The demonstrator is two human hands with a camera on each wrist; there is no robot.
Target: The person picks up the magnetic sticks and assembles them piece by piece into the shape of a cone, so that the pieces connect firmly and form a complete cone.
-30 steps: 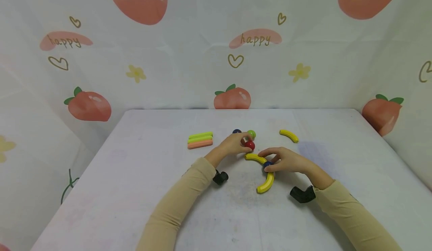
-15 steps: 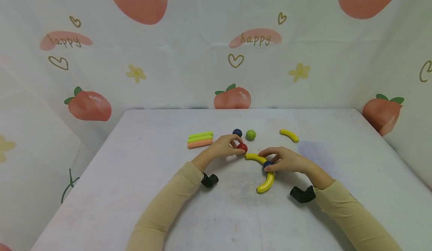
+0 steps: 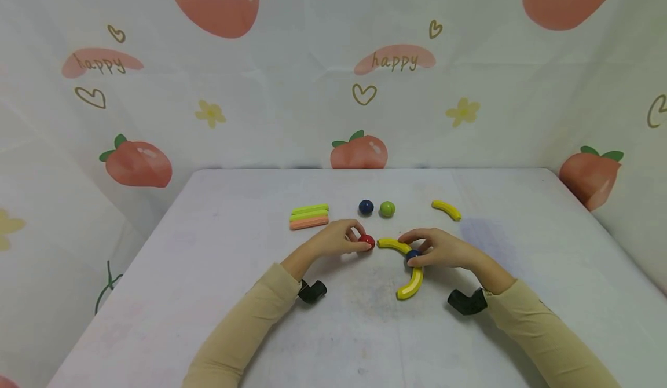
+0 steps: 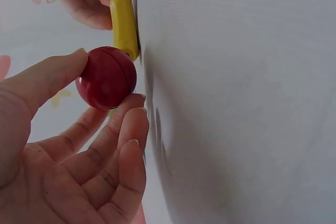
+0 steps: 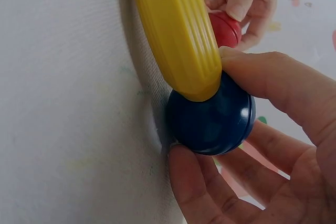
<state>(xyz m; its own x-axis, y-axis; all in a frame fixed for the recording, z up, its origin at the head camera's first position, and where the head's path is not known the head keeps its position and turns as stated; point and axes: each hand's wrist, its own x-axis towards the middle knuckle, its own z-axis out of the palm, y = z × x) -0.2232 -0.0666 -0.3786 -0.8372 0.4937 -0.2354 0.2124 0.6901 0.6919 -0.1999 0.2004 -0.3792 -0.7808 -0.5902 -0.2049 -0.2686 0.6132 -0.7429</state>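
My left hand (image 3: 336, 238) pinches a glossy red ball (image 3: 367, 242) between thumb and fingers, just left of a yellow curved bar (image 3: 392, 243). In the head view a small gap separates ball and bar end. My right hand (image 3: 445, 249) holds a dark blue ball (image 5: 212, 121) between thumb and fingertips. Against this blue ball sit the ends of two yellow curved bars, the second bar (image 3: 410, 285) reaching toward the front. The right wrist view shows the ribbed near bar (image 5: 178, 35) meeting the ball. Fingers partly cover the blue ball in the head view.
Behind the hands lie another dark blue ball (image 3: 366, 207) and a green ball (image 3: 387, 209). A third yellow curved bar (image 3: 446, 210) is at the back right. Yellow-green sticks (image 3: 310, 209) and an orange stick (image 3: 309, 223) lie side by side on the white table (image 3: 208, 249), back left.
My left hand has drawn the red ball left and toward the front, away from the green ball, uncovering the rear blue ball. The right hand and its joined pieces stay nearly still.
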